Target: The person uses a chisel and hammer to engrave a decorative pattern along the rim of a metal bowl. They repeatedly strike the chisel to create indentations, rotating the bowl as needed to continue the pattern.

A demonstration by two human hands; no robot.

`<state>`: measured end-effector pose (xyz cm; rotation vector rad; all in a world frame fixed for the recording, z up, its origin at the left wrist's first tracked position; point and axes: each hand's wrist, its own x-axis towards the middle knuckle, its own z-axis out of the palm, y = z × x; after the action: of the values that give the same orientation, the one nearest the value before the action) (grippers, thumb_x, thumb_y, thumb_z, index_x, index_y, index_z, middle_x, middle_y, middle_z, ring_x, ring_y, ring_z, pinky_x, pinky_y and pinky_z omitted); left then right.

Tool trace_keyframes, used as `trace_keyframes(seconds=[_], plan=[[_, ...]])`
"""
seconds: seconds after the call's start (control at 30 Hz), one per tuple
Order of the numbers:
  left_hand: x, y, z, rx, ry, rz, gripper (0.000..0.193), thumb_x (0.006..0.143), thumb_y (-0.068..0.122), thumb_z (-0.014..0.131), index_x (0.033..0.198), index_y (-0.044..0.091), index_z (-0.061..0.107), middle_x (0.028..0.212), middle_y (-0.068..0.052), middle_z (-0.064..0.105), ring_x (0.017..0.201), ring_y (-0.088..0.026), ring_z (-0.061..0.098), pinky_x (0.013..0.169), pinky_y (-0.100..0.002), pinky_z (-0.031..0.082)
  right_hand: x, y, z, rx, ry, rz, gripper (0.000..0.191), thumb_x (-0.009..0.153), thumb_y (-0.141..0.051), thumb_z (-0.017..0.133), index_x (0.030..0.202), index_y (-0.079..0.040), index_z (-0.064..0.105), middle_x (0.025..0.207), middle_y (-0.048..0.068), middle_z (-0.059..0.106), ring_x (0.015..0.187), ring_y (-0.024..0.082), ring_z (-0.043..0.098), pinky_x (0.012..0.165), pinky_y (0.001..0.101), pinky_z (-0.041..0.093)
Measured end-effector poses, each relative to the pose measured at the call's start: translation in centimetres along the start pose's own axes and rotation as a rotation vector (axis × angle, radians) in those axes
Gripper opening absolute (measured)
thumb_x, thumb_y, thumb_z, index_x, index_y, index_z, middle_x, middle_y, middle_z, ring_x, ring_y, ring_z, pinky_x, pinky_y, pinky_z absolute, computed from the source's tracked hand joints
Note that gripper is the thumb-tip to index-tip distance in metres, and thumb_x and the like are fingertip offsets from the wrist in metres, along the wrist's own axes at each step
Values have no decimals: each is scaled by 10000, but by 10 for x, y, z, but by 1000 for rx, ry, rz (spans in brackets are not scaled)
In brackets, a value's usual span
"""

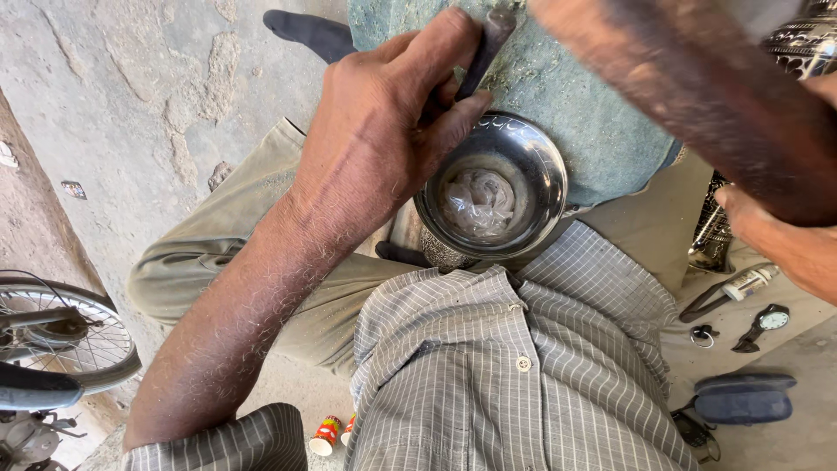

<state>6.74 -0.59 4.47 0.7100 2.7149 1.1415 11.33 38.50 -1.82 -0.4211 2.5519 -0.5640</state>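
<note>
A shiny steel bowl (551,170) rests between my knees against a blue-green pad (593,113); crumpled clear plastic (484,202) lies inside it. My left hand (375,131) grips a dark metal tool (485,48), whose lower end is at the bowl's upper left rim. Held in my right hand (785,240) at the right edge, a thick brown wooden handle (697,87) crosses the top right, blurred by motion. Its head is out of view.
An engraved metal vessel (711,231) stands at the right. On the ground lie a wristwatch (767,321), a ring (703,333), a dark case (743,397) and small canisters (327,433). A bicycle wheel (61,340) is at the left.
</note>
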Motion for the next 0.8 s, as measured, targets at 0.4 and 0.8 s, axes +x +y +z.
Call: trace_keyframes(seconds=[0.4, 0.8], plan=[[0, -1, -3, -37, 1, 92, 342, 1043, 89, 742, 1314, 82, 533, 1080, -137, 671, 929, -283, 737, 758, -399, 600, 4, -1, -21, -43, -77, -11, 349, 973, -121, 702, 1315, -96, 639, 971, 98, 663, 771, 138, 688, 771, 277, 570], [2, -7, -3, -18, -81, 89, 339, 1049, 132, 795, 1294, 85, 564, 1121, -124, 703, 980, -299, 750, 820, -412, 612, 7, -18, -14, 29, 21, -7, 395, 897, -67, 787, 1242, -5, 604, 930, 144, 654, 755, 210, 685, 728, 338, 564]])
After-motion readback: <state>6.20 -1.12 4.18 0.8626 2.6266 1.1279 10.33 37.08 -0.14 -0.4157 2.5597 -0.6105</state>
